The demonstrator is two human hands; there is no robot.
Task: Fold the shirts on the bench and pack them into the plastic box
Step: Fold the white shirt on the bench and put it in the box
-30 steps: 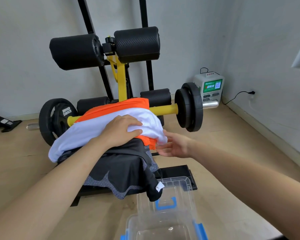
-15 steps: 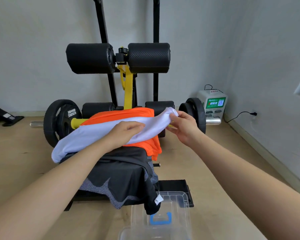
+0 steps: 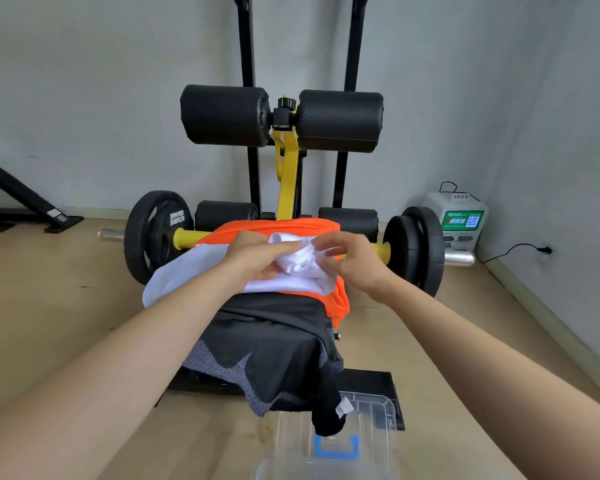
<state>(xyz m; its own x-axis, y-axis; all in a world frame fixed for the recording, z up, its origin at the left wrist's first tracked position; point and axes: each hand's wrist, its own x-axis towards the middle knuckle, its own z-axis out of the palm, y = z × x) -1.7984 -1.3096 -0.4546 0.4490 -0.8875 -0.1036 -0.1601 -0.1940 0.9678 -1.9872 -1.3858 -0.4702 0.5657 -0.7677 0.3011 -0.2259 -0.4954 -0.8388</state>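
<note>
Light: was bright, even, diffuse. Shadows: were soft and faint on floor (image 3: 84, 306) by bench base (image 3: 371, 382). Glare: small highlight sat on chrome bar end (image 3: 459, 258); white shirt (image 3: 187, 275) was nr blown out. Blur: slight on right hand (image 3: 357, 265) fingers (image 3: 329, 242); plastic box (image 3: 378, 441) was soft at btm edge. Distortion: wide-angle, forearms (image 3: 101, 375) looked stretched twd lower corners.

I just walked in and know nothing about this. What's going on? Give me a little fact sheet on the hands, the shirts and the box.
left hand: grips the bunched part of the white shirt
right hand: pinches the same bunch from the other side
white shirt: top of the pile, partly gathered, not folded
orange shirt: under the white one
black shirt: draped over the near end of the bench, a sleeve hanging over the box
plastic box: clear, on the floor, partly out of view
</note>
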